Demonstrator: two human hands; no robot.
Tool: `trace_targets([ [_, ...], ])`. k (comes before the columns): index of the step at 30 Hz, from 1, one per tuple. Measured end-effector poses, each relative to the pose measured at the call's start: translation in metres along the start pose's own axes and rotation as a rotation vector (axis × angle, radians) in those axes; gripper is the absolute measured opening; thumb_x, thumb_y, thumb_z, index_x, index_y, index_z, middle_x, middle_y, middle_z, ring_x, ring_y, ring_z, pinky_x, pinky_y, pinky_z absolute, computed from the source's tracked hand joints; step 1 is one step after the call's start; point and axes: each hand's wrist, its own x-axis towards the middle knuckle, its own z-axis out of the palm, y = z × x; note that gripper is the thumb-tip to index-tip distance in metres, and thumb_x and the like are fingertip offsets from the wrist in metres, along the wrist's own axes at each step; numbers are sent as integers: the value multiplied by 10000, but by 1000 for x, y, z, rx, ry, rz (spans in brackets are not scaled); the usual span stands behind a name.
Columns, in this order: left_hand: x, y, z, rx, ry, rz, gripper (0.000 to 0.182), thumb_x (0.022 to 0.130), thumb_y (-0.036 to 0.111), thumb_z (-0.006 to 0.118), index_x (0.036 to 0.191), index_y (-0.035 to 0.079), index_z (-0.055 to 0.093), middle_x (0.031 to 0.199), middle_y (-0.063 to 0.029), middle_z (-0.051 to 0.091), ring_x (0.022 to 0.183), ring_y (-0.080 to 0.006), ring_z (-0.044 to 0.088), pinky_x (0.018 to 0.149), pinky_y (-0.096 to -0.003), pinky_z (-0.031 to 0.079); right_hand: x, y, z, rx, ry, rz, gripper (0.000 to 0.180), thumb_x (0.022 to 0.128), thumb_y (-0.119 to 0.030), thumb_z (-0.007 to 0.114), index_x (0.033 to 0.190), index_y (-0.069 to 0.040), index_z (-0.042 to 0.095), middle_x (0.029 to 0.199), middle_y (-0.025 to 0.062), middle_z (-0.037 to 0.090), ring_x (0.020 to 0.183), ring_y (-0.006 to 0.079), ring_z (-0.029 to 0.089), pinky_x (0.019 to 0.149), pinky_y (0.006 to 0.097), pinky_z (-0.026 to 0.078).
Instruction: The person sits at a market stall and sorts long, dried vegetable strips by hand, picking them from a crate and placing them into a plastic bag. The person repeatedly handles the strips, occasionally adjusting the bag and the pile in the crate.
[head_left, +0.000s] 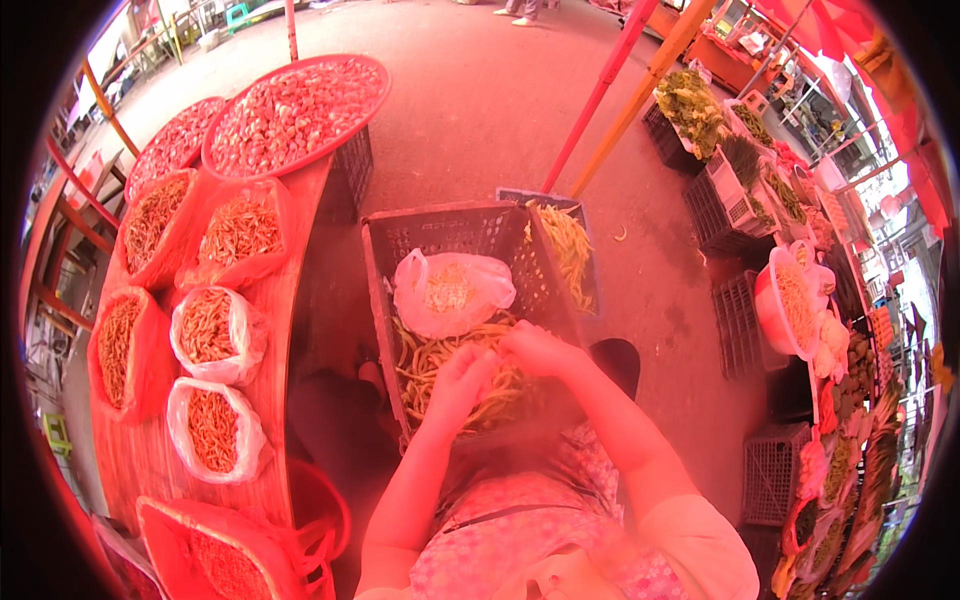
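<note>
My left hand (463, 381) and my right hand (536, 346) are close together over a plastic crate (376, 300) in front of me. Long bean pods (420, 367) lie loose in the crate beneath them. The fingers of both hands are curled, and whatever may be between them is too small or hidden to make out. Beyond the hands, inside the crate, sits a thin plastic bag (486, 279) with shelled beans (448, 289) in it. A second container (596, 262) with flat pods or peelings (566, 247) stands behind the crate on the right.
On my left a wooden table (150, 465) bears bags of dried goods (206, 326) and a round tray (296, 116) heaped with small pieces. Slanting poles (600, 94) rise behind the crate. To the right are stacked crates (776, 472), vegetables (690, 109) and a basin (772, 300).
</note>
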Motion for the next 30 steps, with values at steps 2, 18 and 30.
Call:
trace_targets([
  [2,-4,-1,1,117,-59,-29,206,939,221,572,810,61,561,594,57,458,473,-20,369,431,-186,262,-13,-3,-15,185,24,-113,186,818,-141,628,983,-55,648,964,126,611,963,302,563,858,395,452],
  [18,-12,11,5,620,83,64,215,931,179,505,962,-26,563,773,-111,593,730,-152,547,665,-312,440,-72,-73,-30,666,408,-93,211,852,-159,678,1030,-46,677,923,45,652,873,129,613,768,279,489],
  [30,-10,2,-2,647,-18,155,243,922,181,480,970,-32,586,793,-107,593,734,-179,564,657,-312,432,-69,-66,-17,854,470,-118,162,828,-101,697,963,-11,685,885,55,631,829,117,607,719,254,495],
])
